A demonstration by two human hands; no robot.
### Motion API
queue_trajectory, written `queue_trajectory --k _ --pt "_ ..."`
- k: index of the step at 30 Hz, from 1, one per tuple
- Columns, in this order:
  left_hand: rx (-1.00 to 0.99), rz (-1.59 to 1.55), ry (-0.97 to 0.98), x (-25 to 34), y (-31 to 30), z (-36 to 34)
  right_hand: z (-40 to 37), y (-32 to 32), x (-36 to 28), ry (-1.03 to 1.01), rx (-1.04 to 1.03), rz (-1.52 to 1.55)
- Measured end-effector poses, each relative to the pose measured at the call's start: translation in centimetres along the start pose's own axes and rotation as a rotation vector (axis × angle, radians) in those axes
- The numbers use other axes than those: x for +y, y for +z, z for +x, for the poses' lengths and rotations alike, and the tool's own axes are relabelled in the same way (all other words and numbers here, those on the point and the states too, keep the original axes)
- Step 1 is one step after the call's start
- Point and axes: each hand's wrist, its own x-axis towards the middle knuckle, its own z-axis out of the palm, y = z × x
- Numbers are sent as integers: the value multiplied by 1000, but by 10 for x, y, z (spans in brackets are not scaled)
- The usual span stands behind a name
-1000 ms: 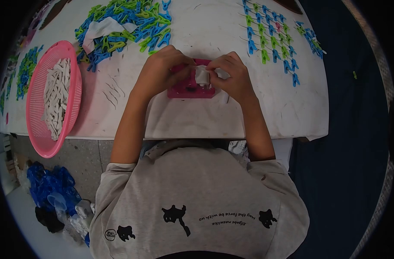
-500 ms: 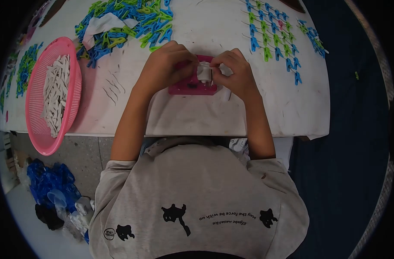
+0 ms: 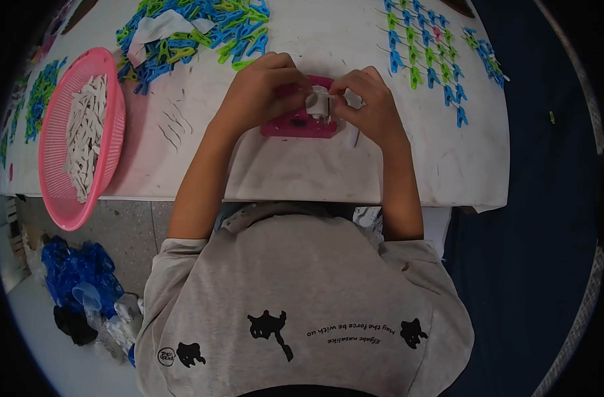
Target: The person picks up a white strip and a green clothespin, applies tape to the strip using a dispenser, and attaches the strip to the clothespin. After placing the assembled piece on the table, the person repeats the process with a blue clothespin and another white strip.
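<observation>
A pink base with a white rounded part on it lies on the table in front of me; its exact kind I cannot make out. On its left, my left hand has bent, closed fingers with the tips by the white part. My right hand is on the opposite side, thumb and forefinger pinched together against the white part's edge. Whatever is between the fingertips of either hand is too small or hidden. A thin pale stick-like piece lies below my right hand.
A pink basket of white strips overhangs the table's left front edge. Blue and green clips are heaped behind my left hand. Rows of clips with thin wires lie at the right. Dark wires lie near the basket.
Both hands stay at the white part, with my right fingertips slightly farther right relative to it. The whole view has shifted a little.
</observation>
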Motion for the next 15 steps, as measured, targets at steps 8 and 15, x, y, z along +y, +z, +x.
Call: queue_trajectory --k 8,15 --pt "2 19 -30 2 1 0 1 -4 -1 -17 2 5" --pt "4 63 -42 3 3 -2 3 -9 -3 -38 2 -14"
